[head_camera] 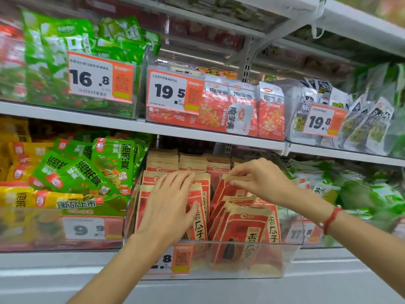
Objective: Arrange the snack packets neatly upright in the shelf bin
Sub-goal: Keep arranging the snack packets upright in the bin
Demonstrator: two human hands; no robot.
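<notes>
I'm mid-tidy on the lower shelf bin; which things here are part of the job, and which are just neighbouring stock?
Part of the job:
- red-and-tan packets
- clear bin
- left hand, flat on the left stack
- right hand, pinching a packet top

Just nearby:
- green packets
- yellow packets
- orange packets above
- price tags

Bright, even shop lighting from above; shadows are cast only beneath the shelf boards (197, 130). Wide-angle bending is seen at the edges, where green packets (72, 58) are blurred. Soft glare is carried by the clear bin (252, 244) front.
</notes>
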